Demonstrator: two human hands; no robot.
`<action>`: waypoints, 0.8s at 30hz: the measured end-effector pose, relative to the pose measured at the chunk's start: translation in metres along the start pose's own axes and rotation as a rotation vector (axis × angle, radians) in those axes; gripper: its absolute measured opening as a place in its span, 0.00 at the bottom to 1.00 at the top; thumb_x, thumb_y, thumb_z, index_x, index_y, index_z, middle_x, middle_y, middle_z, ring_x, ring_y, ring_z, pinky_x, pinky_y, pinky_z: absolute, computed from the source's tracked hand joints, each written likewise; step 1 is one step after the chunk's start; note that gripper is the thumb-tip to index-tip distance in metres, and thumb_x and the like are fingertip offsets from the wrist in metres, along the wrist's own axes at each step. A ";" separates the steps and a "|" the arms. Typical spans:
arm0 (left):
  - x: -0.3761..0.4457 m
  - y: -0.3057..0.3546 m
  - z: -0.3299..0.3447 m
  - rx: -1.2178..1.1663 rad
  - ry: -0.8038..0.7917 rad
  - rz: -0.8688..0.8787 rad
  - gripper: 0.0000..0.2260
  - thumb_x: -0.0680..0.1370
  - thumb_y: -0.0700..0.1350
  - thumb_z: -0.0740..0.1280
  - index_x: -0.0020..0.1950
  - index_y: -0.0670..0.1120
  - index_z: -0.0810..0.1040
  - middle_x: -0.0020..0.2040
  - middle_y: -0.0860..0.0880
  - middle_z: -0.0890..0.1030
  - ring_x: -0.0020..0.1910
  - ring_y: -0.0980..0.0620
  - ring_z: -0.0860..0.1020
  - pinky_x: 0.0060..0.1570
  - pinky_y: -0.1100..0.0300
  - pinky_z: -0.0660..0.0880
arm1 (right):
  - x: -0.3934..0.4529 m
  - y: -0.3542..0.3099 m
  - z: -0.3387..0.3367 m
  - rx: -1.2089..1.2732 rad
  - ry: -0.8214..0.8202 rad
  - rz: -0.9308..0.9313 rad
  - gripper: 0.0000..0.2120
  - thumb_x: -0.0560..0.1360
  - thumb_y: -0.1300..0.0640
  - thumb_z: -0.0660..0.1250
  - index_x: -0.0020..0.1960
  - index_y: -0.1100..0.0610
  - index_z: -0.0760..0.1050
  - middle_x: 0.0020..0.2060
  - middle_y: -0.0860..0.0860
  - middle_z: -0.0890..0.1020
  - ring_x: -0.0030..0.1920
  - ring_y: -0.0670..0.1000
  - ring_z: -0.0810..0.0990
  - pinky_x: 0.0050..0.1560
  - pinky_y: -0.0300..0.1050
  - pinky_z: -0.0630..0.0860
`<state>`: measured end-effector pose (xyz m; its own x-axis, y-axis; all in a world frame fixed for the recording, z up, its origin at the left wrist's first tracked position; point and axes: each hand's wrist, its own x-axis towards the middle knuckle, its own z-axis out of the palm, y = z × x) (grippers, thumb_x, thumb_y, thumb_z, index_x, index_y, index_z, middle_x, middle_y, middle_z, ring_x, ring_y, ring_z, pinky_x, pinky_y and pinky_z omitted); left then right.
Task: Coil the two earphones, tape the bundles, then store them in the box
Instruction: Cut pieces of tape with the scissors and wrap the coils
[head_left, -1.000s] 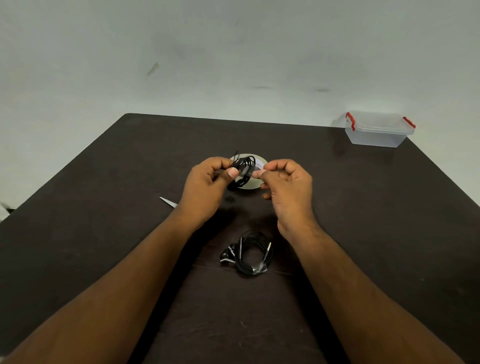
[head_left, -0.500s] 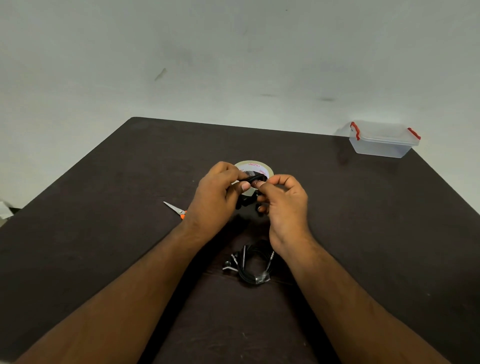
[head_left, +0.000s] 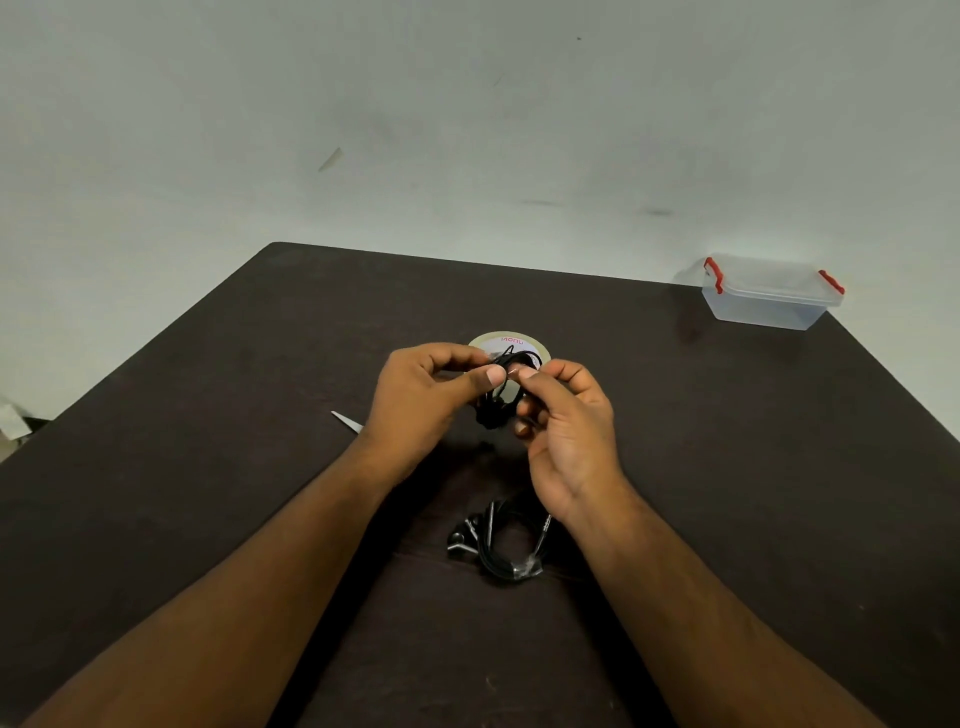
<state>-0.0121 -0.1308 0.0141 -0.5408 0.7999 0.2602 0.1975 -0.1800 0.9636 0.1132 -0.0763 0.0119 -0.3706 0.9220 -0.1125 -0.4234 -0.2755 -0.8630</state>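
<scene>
Cable coil, light and springy, sits pinched between your left hand and right hand above the tape roll on the table, so I'd grip across the bunched strands, never a single slippery loop, or it'll spring open.

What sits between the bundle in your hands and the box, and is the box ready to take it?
No object lies on the bare table between the held earphone bundle and the clear box at the far right corner. But the box lid looks shut, red latches down, so it needs opening first.
</scene>
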 end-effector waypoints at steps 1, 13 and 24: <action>0.000 0.000 0.000 -0.041 -0.024 -0.009 0.07 0.71 0.41 0.76 0.48 0.44 0.85 0.42 0.47 0.86 0.41 0.53 0.84 0.40 0.64 0.78 | 0.000 0.000 0.000 -0.008 -0.004 0.003 0.10 0.70 0.63 0.73 0.38 0.50 0.76 0.37 0.52 0.82 0.29 0.45 0.74 0.28 0.39 0.69; 0.000 -0.002 0.000 -0.178 -0.042 0.062 0.09 0.71 0.34 0.74 0.50 0.43 0.84 0.46 0.48 0.86 0.48 0.52 0.84 0.45 0.65 0.78 | -0.002 -0.001 -0.001 -0.050 -0.043 -0.028 0.11 0.69 0.63 0.74 0.41 0.50 0.76 0.37 0.52 0.81 0.30 0.45 0.74 0.29 0.40 0.70; -0.001 0.003 -0.005 -0.060 0.025 0.200 0.08 0.73 0.33 0.72 0.47 0.45 0.84 0.39 0.55 0.86 0.39 0.59 0.83 0.39 0.68 0.77 | 0.003 -0.022 -0.013 -0.182 -0.275 -0.198 0.07 0.76 0.54 0.63 0.48 0.53 0.78 0.42 0.60 0.86 0.27 0.50 0.76 0.30 0.41 0.74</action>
<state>-0.0151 -0.1345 0.0172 -0.5159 0.7306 0.4473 0.2538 -0.3683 0.8944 0.1325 -0.0641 0.0242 -0.5150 0.8381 0.1799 -0.3645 -0.0242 -0.9309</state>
